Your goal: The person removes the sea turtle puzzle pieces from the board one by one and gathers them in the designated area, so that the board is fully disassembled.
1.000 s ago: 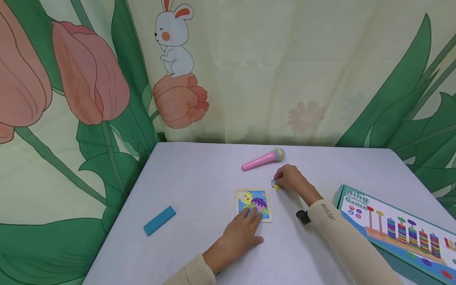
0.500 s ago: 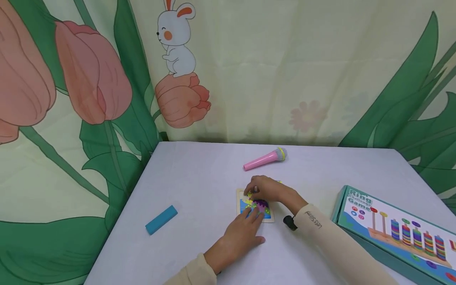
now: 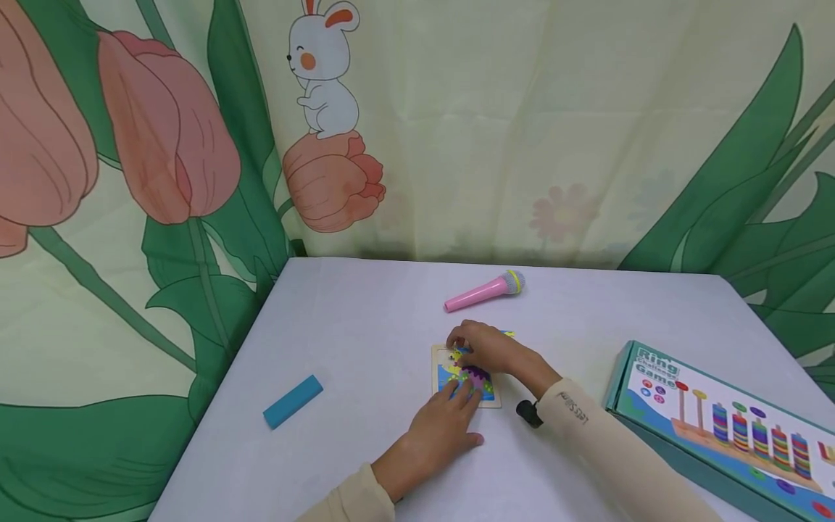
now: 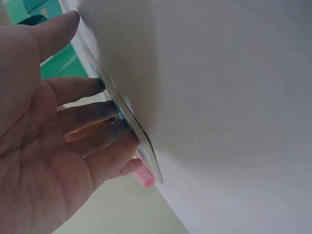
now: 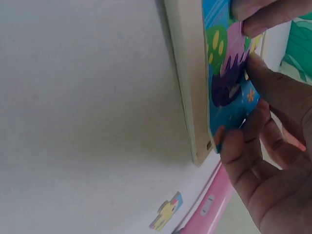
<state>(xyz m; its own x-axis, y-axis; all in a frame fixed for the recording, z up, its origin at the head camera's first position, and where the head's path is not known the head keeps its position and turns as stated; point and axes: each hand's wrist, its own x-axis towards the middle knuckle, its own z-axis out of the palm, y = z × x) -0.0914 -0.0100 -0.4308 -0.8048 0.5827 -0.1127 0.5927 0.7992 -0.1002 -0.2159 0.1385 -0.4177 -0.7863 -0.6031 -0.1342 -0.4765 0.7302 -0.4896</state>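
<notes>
A small picture puzzle in a pale wooden frame [image 3: 435, 373] lies on the table in the head view, partly covered by both hands. My left hand [image 3: 438, 428] rests its fairly straight fingers on its near edge; the left wrist view shows these fingertips against the puzzle's picture side. My right hand [image 3: 491, 346] is over the far part of the puzzle. In the right wrist view its thumb and fingers pinch a blue and purple puzzle piece [image 5: 224, 105], one corner slightly raised by the frame's corner. A loose yellow and blue puzzle piece [image 5: 167, 212] lies beyond the frame.
Behind the puzzle lies a pink toy microphone [image 3: 483, 291]. A blue block [image 3: 293, 402] is on the left of the white table [image 3: 352, 312]. At the right stands a ring game box [image 3: 717, 420], beside the right forearm. A printed curtain [image 3: 483, 130] hangs behind the table.
My right hand has let go of the small yellow and blue piece, moved left onto the puzzle, and now pinches another piece there. The left hand has stayed in place.
</notes>
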